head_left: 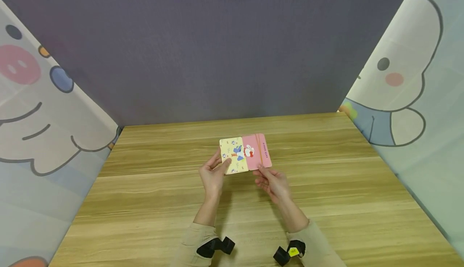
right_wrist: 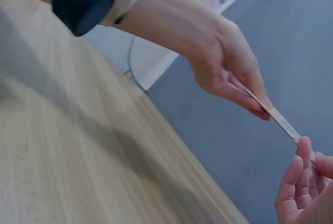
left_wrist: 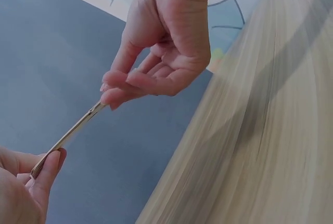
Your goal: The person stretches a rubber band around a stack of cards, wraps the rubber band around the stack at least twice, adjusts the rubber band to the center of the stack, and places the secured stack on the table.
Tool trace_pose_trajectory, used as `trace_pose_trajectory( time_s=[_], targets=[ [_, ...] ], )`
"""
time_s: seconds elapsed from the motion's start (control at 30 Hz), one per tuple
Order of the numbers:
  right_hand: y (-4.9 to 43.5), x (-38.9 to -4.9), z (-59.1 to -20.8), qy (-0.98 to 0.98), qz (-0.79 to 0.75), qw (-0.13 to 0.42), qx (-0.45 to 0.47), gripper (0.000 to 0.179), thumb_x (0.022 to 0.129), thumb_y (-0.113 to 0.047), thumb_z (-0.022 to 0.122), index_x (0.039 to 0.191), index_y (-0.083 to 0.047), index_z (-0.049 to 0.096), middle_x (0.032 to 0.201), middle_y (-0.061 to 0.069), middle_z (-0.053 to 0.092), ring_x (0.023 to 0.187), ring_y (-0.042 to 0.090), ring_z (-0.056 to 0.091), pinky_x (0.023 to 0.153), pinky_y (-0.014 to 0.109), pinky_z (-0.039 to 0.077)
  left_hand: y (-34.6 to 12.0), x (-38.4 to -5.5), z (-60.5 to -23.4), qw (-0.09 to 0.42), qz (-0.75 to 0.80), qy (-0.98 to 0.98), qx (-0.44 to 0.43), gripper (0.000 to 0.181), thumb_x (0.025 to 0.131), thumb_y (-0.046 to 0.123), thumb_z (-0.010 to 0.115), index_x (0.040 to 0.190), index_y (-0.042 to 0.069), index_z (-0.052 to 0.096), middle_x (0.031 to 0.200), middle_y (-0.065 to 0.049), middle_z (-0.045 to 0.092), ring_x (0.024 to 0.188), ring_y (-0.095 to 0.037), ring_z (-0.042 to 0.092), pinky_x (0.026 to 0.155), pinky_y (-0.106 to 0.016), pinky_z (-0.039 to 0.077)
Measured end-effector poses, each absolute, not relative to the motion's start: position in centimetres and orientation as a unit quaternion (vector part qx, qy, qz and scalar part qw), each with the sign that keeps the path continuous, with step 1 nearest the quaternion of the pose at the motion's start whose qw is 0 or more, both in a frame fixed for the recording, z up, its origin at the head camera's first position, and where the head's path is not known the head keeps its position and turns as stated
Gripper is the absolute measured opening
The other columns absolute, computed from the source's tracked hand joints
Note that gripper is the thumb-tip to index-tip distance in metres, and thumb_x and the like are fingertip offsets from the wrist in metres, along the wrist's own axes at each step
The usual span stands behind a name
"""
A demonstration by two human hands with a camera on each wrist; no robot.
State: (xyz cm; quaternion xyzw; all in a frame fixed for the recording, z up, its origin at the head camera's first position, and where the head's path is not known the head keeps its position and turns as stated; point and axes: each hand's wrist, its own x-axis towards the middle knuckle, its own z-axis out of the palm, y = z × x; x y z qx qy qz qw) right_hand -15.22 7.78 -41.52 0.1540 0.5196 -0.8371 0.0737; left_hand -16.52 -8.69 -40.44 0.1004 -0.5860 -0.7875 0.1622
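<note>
A small notebook (head_left: 240, 140) lies spread open above the table, with a yellow patterned panel on the left and a pink panel with a white rabbit on the right. An orange elastic band (head_left: 259, 148) runs down the pink panel. My left hand (head_left: 213, 178) pinches the yellow panel's left side, thumb on top. At the lower right corner of the pink panel, my right hand (head_left: 276, 183) pinches the edge between thumb and fingers. Both wrist views show the notebook edge-on as a thin strip (left_wrist: 70, 134), held between the two hands.
Below the hands is a wood-grain table (head_left: 152, 202). A dark grey panel (head_left: 224, 49) rises at its back edge, and cartoon-printed sheets (head_left: 65, 202) hang at both sides. Black devices (head_left: 214, 247) are strapped at both wrists over beige sleeves.
</note>
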Motion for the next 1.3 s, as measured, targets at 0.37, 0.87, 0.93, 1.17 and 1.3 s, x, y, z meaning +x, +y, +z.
trace_pose_trajectory(
  time_s=[0.37, 0.87, 0.93, 1.17, 1.3],
  targets=[
    [8.15, -15.0, -41.74, 0.548, -0.818, 0.078, 0.157, 0.015, 0.084, -0.018, 0.061, 0.076, -0.006, 0.064, 0.073, 0.003, 0.063, 0.057, 0.012, 0.056, 0.052, 0.022, 0.05, -8.34, -16.54, -40.91, 0.165, -0.783, -0.592, 0.098, 0.043, 0.071, -0.006, 0.07, 0.111, 0.002, 0.06, 0.08, -0.02, 0.063, 0.049, -0.007, 0.059, 0.039, -0.016, 0.044],
    [8.13, -15.0, -41.79, 0.523, -0.835, 0.051, 0.164, 0.013, 0.084, -0.012, 0.061, 0.077, -0.002, 0.065, 0.07, 0.005, 0.065, 0.057, 0.013, 0.059, 0.054, 0.024, 0.052, -8.29, -16.41, -40.89, 0.178, -0.775, -0.599, 0.09, 0.043, 0.071, -0.007, 0.069, 0.112, 0.001, 0.06, 0.078, -0.02, 0.062, 0.048, -0.008, 0.059, 0.042, -0.016, 0.047],
    [8.07, -15.0, -41.83, 0.518, -0.838, 0.054, 0.164, 0.012, 0.085, -0.012, 0.06, 0.077, -0.004, 0.065, 0.07, 0.005, 0.065, 0.057, 0.013, 0.06, 0.055, 0.025, 0.052, -8.26, -16.34, -41.03, 0.178, -0.775, -0.6, 0.092, 0.042, 0.072, -0.005, 0.07, 0.112, 0.002, 0.06, 0.077, -0.019, 0.062, 0.043, -0.006, 0.053, 0.039, -0.013, 0.043],
    [8.05, -14.91, -42.07, 0.493, -0.854, 0.058, 0.157, 0.012, 0.087, -0.009, 0.057, 0.079, -0.004, 0.065, 0.072, 0.008, 0.065, 0.063, 0.016, 0.063, 0.066, 0.034, 0.054, -8.01, -16.25, -41.31, 0.181, -0.775, -0.598, 0.099, 0.042, 0.072, -0.004, 0.07, 0.112, 0.003, 0.061, 0.078, -0.019, 0.063, 0.041, -0.005, 0.051, 0.037, -0.011, 0.037],
    [7.97, -14.77, -42.29, 0.473, -0.867, 0.054, 0.15, 0.014, 0.088, -0.007, 0.054, 0.081, -0.004, 0.065, 0.073, 0.009, 0.065, 0.067, 0.018, 0.064, 0.071, 0.038, 0.052, -7.73, -16.07, -40.95, 0.177, -0.782, -0.588, 0.102, 0.042, 0.071, -0.006, 0.07, 0.111, 0.001, 0.06, 0.079, -0.022, 0.063, 0.045, -0.006, 0.055, 0.039, -0.012, 0.039]
  ],
)
